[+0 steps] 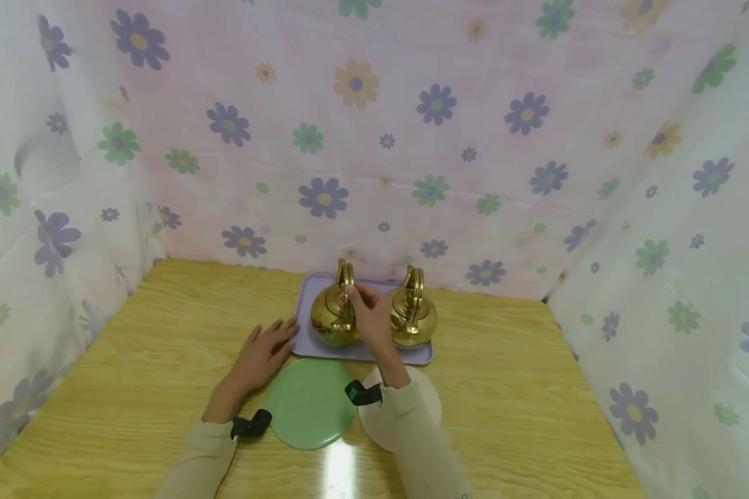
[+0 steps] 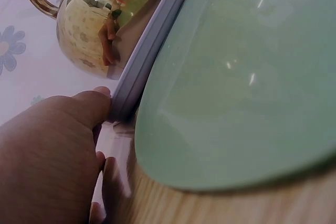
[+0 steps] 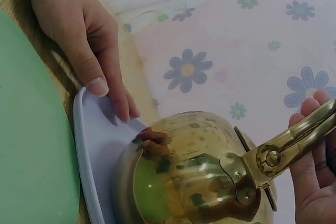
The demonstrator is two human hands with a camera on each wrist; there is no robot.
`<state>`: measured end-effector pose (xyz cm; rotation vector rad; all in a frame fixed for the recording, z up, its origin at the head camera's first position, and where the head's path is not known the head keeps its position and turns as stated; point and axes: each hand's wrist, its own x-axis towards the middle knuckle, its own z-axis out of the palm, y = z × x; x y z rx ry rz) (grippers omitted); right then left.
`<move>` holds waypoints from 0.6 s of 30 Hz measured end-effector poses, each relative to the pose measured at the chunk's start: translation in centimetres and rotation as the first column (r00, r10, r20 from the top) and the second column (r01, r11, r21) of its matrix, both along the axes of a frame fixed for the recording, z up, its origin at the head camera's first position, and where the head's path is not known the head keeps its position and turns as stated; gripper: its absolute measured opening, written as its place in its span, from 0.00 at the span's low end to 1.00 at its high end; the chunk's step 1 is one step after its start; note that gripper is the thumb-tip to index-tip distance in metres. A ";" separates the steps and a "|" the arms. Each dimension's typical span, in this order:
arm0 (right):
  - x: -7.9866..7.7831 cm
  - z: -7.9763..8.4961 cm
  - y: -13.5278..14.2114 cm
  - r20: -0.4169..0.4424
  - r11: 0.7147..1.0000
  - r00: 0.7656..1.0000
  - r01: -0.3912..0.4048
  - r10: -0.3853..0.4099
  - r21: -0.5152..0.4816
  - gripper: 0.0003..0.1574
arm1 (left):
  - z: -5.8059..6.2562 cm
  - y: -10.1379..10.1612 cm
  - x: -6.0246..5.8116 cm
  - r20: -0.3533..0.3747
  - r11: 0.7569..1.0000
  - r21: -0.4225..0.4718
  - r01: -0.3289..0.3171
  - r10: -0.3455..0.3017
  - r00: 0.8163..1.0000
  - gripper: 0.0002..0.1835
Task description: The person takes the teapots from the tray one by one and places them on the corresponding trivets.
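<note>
Two shiny gold kettles stand side by side on a lilac tray (image 1: 304,305). My right hand (image 1: 372,317) holds the upright handle of the left kettle (image 1: 331,327) between thumb and fingers; in the right wrist view, fingertips (image 3: 320,97) show past the handle (image 3: 299,139). The right kettle (image 1: 423,326) is partly behind that hand. At the tray's left front corner lies my left hand (image 1: 259,357), fingers extended, touching the rim. The left wrist view has its thumb (image 2: 94,103) against the tray edge (image 2: 134,85).
Directly in front of the tray lies a round green plate (image 1: 311,405). A round white plate (image 1: 427,398) is to its right, partly under the right forearm. The wooden table (image 1: 505,416) meets flowered cloth (image 1: 387,166) at the back and sides.
</note>
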<state>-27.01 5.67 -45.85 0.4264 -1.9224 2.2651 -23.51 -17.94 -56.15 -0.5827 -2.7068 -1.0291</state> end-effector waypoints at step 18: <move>0.7 -0.2 -0.4 -0.056 0.999 0.998 0.044 -0.043 0.019 0.19 | 0.1 -0.1 -0.1 0.025 1.000 -0.003 -0.007 0.007 1.000 0.25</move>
